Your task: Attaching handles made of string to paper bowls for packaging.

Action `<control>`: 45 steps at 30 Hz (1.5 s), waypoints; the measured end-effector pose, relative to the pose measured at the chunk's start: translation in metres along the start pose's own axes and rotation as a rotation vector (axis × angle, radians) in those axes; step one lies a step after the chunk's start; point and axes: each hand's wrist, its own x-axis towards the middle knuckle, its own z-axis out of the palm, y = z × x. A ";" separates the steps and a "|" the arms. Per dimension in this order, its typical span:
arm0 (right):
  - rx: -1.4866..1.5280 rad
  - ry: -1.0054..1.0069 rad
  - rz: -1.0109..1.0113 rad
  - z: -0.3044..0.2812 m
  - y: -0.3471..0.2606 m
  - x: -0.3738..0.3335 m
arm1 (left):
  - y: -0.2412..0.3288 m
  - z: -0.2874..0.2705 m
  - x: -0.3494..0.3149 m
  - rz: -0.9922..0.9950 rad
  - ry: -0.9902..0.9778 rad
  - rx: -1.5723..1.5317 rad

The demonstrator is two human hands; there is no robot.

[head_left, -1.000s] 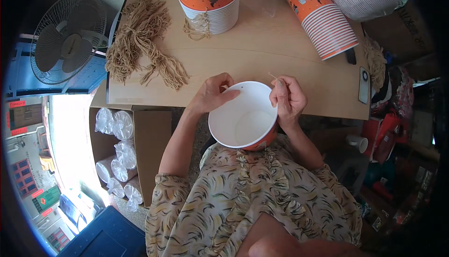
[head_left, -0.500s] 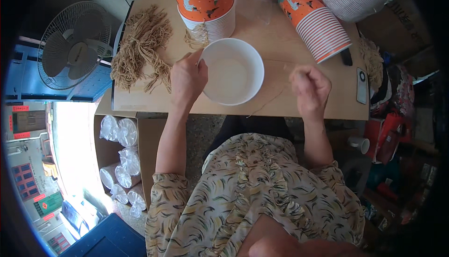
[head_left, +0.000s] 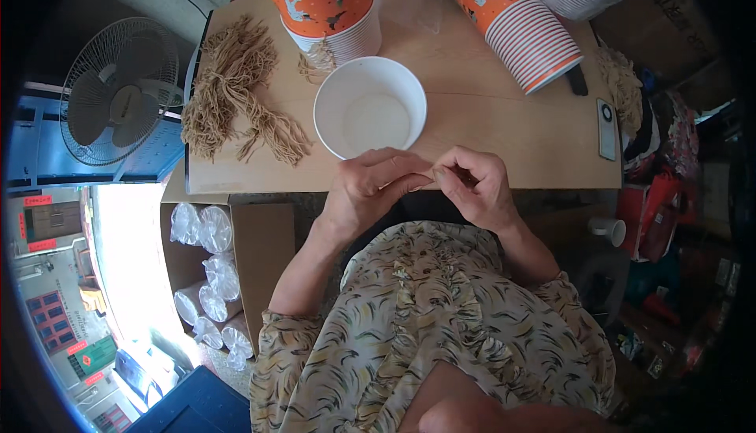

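Observation:
My left hand (head_left: pixel 370 189) and my right hand (head_left: pixel 476 185) meet just over the table's near edge. Fingers of both are pinched closed, tip to tip. What they pinch is too small and too covered to make out. Right behind my left hand stands a white paper bucket (head_left: pixel 370 79), its round mouth facing up and its inside bare. Left of the bucket lies a loose heap of tan twisted-paper strings (head_left: pixel 228 94). Beyond it rises a stack of paper buckets (head_left: pixel 323 8), orange and green with animal figures, with a few strings hanging against its side.
At the far right another stack of paper buckets (head_left: pixel 520 31) lies on its side, near a pale phone-like device (head_left: pixel 606 130) on the wooden table (head_left: pixel 504 134). A fan (head_left: pixel 122 94) stands left. Below it, a cardboard box (head_left: pixel 264 252) holds plastic-wrapped rolls. A white mug (head_left: pixel 606 231) is lower right.
My left hand has let go of the white bucket's rim and come toward me. My right hand has moved left to meet it. The thin string that trailed by my right hand no longer shows.

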 end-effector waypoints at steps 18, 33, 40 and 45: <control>0.313 0.153 0.160 0.007 0.044 -0.028 | -0.014 0.001 -0.036 -0.147 0.287 0.468; 0.070 0.059 0.156 0.008 0.031 -0.019 | -0.040 0.028 -0.089 0.070 0.149 0.589; 0.057 -0.049 0.380 0.026 0.026 -0.017 | -0.044 0.033 -0.094 0.063 0.136 0.569; -0.105 -0.091 0.340 0.030 0.032 -0.015 | -0.043 0.033 -0.094 0.052 0.136 0.570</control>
